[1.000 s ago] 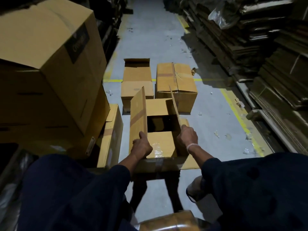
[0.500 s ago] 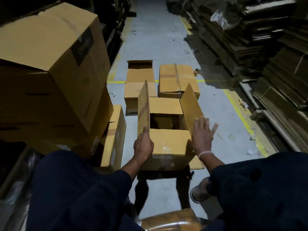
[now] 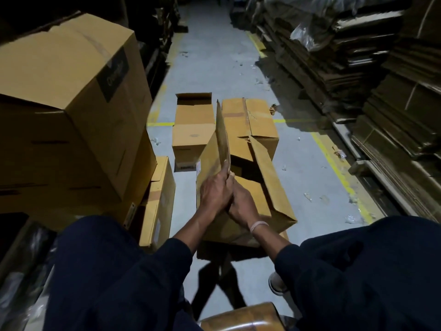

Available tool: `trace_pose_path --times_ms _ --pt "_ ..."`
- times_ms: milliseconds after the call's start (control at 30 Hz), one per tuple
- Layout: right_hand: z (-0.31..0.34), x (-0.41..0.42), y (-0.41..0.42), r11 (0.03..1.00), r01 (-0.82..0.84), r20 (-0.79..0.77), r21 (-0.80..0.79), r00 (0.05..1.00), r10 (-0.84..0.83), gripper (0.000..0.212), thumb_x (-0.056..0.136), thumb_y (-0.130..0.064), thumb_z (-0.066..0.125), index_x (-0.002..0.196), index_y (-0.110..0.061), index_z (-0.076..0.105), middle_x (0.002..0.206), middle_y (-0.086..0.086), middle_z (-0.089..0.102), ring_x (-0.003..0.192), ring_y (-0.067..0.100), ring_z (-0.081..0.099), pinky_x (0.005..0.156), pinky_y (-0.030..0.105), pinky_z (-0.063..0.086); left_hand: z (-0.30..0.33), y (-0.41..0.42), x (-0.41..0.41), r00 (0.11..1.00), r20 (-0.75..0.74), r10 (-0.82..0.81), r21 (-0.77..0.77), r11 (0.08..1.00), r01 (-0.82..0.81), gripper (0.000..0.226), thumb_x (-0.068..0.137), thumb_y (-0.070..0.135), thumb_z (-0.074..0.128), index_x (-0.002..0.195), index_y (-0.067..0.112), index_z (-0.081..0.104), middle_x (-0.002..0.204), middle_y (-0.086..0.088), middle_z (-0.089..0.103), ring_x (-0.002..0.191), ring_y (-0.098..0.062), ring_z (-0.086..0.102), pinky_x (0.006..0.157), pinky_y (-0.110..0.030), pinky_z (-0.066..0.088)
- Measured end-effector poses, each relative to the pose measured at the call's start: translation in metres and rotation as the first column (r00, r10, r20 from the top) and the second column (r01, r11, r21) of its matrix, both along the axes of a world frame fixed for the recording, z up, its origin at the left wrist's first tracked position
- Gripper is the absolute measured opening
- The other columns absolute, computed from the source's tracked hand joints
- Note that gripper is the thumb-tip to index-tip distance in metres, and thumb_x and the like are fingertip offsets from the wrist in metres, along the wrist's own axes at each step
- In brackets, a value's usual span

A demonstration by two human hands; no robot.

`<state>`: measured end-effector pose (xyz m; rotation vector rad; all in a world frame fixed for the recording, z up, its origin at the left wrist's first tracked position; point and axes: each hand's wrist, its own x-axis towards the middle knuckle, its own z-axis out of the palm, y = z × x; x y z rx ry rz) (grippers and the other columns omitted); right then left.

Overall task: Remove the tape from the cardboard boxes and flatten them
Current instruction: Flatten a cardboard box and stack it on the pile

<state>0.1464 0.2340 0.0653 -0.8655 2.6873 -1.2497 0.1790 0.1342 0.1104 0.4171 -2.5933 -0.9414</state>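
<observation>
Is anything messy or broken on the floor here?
Yes. Small whitish scraps, probably torn tape, are scattered over the grey floor. The box in the person's hands is skewed, its walls leaning sideways. The closed box behind it has a ragged bit at its far right corner.

Two hands on an opened cardboard box in a warehouse aisle

The left hand grips the upright flap of the tilted box, thumb along its edge; the right hand lies just beside it, touching, fingers hidden against the box. Beyond the hands two smaller boxes sit on the floor. Left of the left hand rises a large carton; right of the right hand, stacked flattened cardboard.
</observation>
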Motion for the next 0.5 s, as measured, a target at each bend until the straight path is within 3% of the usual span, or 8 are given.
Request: trace_pose_path --times_ms 67,133,233,300,400,500 --pt "-0.001 -0.001 0.001 0.995 0.099 -0.045 -0.006 0.994 -0.099 0.046 0.102 -0.019 0.060 0.147 -0.017 0.051 0.127 0.007 0.070 0.113 0.026 0.068 0.094 0.039 0.058 0.000 0.002 -0.002 0.999 -0.040 -0.022 0.077 0.997 0.025 0.052 0.109 0.040 0.046 0.158 0.025 0.040 0.146 -0.013 0.061 0.130 -0.032 0.059 0.105 -0.051 0.052" --pt "-0.002 0.001 0.001 0.983 0.180 -0.062 -0.031 0.981 -0.181 0.032 0.107 -0.022 0.052 0.138 -0.015 0.059 0.113 0.007 0.074 0.101 0.023 0.072 0.085 0.038 0.061 0.000 0.009 -0.001 0.996 -0.086 -0.015 0.141 0.990 0.027 0.050 0.108 0.042 0.049 0.154 0.024 0.047 0.141 -0.008 0.065 0.126 -0.025 0.062 0.101 -0.044 0.055" --pt "-0.004 0.011 -0.002 0.929 0.321 0.219 -0.185 0.935 -0.279 0.030 0.111 -0.028 0.044 0.109 -0.018 0.072 0.090 -0.002 0.073 0.084 0.015 0.072 0.069 0.033 0.061 0.000 0.023 -0.001 1.000 -0.010 -0.008 0.236 0.972 0.010 0.034 0.107 0.036 0.052 0.135 0.019 0.058 0.113 0.005 0.070 0.104 -0.012 0.065 0.081 -0.024 0.051" --pt "-0.010 0.017 -0.004 0.923 0.327 0.221 -0.203 0.934 -0.282 0.028 0.110 -0.026 0.047 0.101 -0.017 0.072 0.084 -0.004 0.070 0.078 0.011 0.069 0.065 0.030 0.059 -0.004 0.027 -0.004 0.990 0.137 -0.027 0.402 0.915 -0.031 0.034 0.108 0.041 0.045 0.117 0.015 0.064 0.092 0.011 0.064 0.097 -0.017 0.066 0.067 -0.022 0.042" --pt "-0.018 0.012 -0.001 0.982 0.177 -0.043 -0.073 0.983 -0.180 0.022 0.106 -0.020 0.056 0.124 -0.015 0.068 0.099 0.003 0.074 0.090 0.015 0.072 0.077 0.033 0.062 -0.015 0.022 -0.002 0.981 0.191 -0.038 0.526 0.847 -0.070 0.041 0.111 0.045 0.037 0.093 0.020 0.065 0.081 0.004 0.064 0.083 -0.019 0.066 0.062 -0.025 0.041" --pt "-0.012 -0.004 0.008 1.000 0.010 -0.006 0.020 1.000 -0.010 0.055 0.097 -0.016 0.067 0.150 -0.016 0.050 0.135 0.007 0.067 0.122 0.021 0.063 0.105 0.040 0.054 -0.013 0.007 -0.001 0.979 0.193 0.067 0.511 0.845 -0.159 0.045 0.111 0.040 0.038 0.092 0.013 0.068 0.088 -0.003 0.069 0.080 -0.017 0.066 0.060 -0.025 0.043"
